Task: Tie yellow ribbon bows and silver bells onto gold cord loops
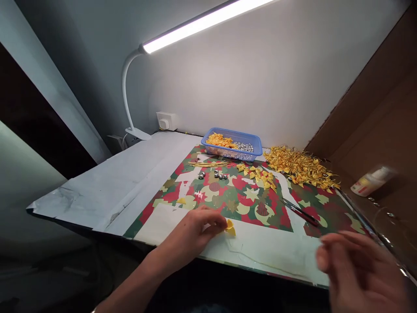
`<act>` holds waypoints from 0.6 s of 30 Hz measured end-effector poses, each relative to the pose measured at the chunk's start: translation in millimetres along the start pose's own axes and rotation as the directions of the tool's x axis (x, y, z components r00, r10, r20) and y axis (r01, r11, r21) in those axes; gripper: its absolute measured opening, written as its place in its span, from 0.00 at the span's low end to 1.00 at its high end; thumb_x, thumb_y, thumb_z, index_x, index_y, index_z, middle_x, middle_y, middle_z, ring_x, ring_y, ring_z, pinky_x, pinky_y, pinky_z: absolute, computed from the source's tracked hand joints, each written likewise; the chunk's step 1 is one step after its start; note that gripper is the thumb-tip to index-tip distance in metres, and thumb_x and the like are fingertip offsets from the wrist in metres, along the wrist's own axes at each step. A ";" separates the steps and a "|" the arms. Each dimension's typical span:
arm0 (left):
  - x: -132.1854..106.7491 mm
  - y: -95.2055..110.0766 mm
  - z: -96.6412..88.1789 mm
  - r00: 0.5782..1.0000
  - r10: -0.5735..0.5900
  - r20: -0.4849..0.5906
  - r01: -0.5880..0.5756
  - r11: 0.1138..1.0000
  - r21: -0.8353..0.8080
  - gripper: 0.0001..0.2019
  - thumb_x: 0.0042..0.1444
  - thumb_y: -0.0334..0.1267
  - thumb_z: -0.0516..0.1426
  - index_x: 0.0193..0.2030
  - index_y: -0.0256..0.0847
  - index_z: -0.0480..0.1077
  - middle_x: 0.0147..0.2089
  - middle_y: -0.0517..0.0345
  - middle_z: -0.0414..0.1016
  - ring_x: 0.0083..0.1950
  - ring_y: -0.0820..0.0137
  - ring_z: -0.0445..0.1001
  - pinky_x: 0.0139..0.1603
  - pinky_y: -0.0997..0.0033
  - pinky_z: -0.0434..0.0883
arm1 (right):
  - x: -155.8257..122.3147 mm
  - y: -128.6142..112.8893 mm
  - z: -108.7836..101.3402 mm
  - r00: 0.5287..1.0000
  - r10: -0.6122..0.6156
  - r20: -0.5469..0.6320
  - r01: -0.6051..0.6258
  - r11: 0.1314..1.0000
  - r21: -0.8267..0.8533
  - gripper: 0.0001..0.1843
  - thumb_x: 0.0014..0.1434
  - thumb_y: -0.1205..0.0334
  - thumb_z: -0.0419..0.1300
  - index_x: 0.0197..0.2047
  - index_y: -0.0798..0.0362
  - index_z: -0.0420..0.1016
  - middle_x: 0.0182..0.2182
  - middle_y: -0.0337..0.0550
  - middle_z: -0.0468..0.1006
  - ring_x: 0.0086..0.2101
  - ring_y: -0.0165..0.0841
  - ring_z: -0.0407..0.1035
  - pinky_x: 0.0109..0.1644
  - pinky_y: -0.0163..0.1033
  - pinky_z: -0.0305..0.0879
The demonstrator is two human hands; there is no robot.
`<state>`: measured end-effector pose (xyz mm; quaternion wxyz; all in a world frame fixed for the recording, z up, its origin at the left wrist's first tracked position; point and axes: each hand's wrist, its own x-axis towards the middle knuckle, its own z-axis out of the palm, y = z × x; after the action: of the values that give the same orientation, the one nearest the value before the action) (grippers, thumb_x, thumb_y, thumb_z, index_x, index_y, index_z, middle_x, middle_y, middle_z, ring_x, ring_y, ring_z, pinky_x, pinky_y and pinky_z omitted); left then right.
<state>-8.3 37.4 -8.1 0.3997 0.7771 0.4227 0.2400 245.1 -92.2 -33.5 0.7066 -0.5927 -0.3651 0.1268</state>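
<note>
A: Where's the small folded yellow piece (231, 229)?

B: At the fingertips of the left hand (205, 226), over the pale front strip of the surface (110, 182). That grip is pinched on the piece's left side.

A: And the right hand (361, 265)?

B: Well apart from the left one, near the front right corner, and blurred. Its fingers are curled, the thumb close to the forefinger. I can't tell whether that grip has anything in it.

A: What's around the piece?

B: A thin pale strand (267, 262) runs along the front strip to the right. Just behind is a patterned sheet (224, 200) in red and green. A lone yellow scrap (181, 201) lies on it to the left, and a slim dark tool (301, 213) to the right.

A: Farther back?

B: Shiny silver balls (216, 174) in small groups, a bundle of thin yellow sticks (210, 164) and a loose cluster of yellow petals (260, 176). Behind them, a blue basket (257, 148) holds yellow pieces on its left and silver beads (243, 147) on its right. Beside it is a big yellow heap (293, 163).

A: And the edges?

B: A white bottle (371, 181) at right, by a brown panel (374, 100). A lit lamp (208, 22) reaches over from the back left.
</note>
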 end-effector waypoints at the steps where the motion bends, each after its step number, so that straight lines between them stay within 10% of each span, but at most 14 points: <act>1: 4.1 -0.3 0.8 1.000 0.022 0.008 -0.022 0.999 0.040 0.10 0.61 0.35 0.58 0.35 0.44 0.82 0.39 0.52 0.83 0.43 0.59 0.79 0.43 0.65 0.75 | -5.8 -4.8 19.0 0.997 0.081 0.004 -0.081 0.996 0.028 0.16 0.60 0.54 0.69 0.50 0.49 0.75 0.32 0.39 0.81 0.25 0.28 0.73 0.29 0.33 0.71; 6: 15.1 -1.5 -10.2 0.995 0.088 0.039 -0.093 0.982 0.163 0.10 0.61 0.34 0.58 0.36 0.44 0.82 0.42 0.53 0.83 0.42 0.63 0.80 0.41 0.70 0.75 | -23.5 -5.7 70.3 0.922 0.276 0.271 -0.315 0.942 0.115 0.12 0.60 0.50 0.67 0.34 0.50 0.79 0.21 0.35 0.74 0.25 0.29 0.69 0.31 0.34 0.68; 13: 55.9 -19.3 -58.9 0.970 0.032 -0.243 0.067 0.920 0.387 0.08 0.67 0.37 0.57 0.47 0.38 0.76 0.50 0.50 0.80 0.47 0.60 0.79 0.50 0.54 0.76 | -27.8 14.3 75.9 0.905 0.291 0.311 -0.347 0.927 0.143 0.15 0.59 0.47 0.67 0.34 0.50 0.80 0.21 0.35 0.73 0.22 0.28 0.68 0.28 0.33 0.67; 18: 83.3 -35.6 -66.7 0.970 0.065 -0.234 0.047 0.895 0.443 0.12 0.67 0.40 0.60 0.54 0.41 0.74 0.57 0.50 0.77 0.51 0.59 0.79 0.51 0.52 0.77 | -31.4 17.5 75.5 0.901 0.305 0.309 -0.363 0.920 0.147 0.13 0.62 0.48 0.65 0.36 0.49 0.79 0.27 0.34 0.75 0.20 0.24 0.66 0.28 0.31 0.65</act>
<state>-28.4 147.6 3.2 0.1554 0.8147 0.5083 0.2320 177.2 -50.5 -59.0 0.6714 -0.5482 -0.3392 0.3655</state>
